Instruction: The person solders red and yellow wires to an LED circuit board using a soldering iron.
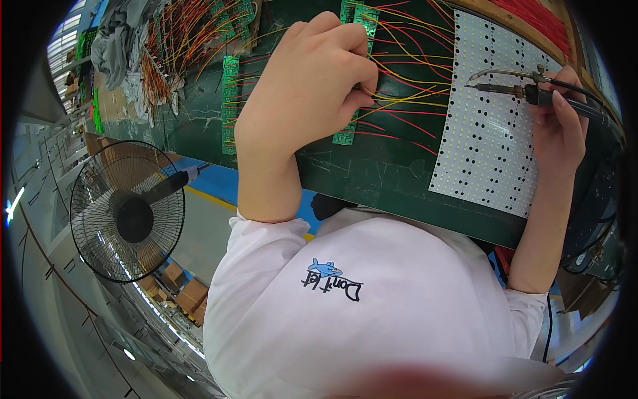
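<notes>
My left hand (pixel 312 86) is closed, its fingertips pinching yellow and red wires (pixel 405 100) that run from a narrow green circuit board strip (pixel 347 130) lying on the dark green bench (pixel 372 176). My right hand (pixel 565 116) grips a soldering iron (pixel 525 92) by its black handle. The iron's tip points left and hovers over a white panel (pixel 488 143) covered in rows of small dots and holes. The wires spread from my left fingers toward that panel.
More green strips with red and yellow wires (pixel 193 40) are heaped at the bench's far left, beside grey cloth (pixel 113 46). A black standing fan (pixel 126 213) is at my left. Cardboard boxes (pixel 189 296) sit on the floor. Red wires (pixel 538 20) lie at the upper right.
</notes>
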The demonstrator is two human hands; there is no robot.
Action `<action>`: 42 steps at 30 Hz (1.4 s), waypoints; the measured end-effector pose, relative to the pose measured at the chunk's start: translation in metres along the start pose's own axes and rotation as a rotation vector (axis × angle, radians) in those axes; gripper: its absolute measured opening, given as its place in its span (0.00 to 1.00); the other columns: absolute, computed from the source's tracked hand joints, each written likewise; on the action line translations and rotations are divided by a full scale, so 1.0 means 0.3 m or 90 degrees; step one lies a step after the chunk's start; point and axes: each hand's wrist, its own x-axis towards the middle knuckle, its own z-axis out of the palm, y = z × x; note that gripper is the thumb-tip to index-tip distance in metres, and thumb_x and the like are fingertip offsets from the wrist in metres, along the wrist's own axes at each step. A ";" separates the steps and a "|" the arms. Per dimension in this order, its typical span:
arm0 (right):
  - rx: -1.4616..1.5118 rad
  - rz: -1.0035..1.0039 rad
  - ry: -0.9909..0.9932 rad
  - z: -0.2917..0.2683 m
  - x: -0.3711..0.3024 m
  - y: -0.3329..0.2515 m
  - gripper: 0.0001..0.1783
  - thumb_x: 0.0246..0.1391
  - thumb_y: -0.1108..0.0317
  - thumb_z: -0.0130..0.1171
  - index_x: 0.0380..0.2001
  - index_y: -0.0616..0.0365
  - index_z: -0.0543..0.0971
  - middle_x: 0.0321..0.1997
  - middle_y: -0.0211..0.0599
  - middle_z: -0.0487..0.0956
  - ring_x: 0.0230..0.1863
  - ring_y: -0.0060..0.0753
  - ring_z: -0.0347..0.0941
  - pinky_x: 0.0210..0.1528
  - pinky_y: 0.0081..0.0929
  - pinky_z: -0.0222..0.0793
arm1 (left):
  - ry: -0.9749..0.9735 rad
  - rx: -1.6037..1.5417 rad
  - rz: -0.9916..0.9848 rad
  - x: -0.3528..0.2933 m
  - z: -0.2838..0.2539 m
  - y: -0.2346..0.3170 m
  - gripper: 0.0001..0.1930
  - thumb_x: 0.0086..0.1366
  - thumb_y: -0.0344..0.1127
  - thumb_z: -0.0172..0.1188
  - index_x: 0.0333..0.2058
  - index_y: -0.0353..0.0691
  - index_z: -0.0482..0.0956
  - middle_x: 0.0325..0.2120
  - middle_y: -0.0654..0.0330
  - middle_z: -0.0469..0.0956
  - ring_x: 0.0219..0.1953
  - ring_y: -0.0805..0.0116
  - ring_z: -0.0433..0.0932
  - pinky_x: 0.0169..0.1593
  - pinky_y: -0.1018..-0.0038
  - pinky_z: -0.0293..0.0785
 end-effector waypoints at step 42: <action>0.108 -0.029 0.019 -0.009 0.006 0.012 0.12 0.62 0.70 0.53 0.46 0.65 0.73 0.37 0.43 0.83 0.28 0.25 0.70 0.35 0.24 0.62 | 0.040 -0.352 0.061 0.030 0.007 0.013 0.07 0.67 0.19 0.54 0.41 0.31 0.79 0.35 0.54 0.81 0.34 0.66 0.80 0.37 0.73 0.77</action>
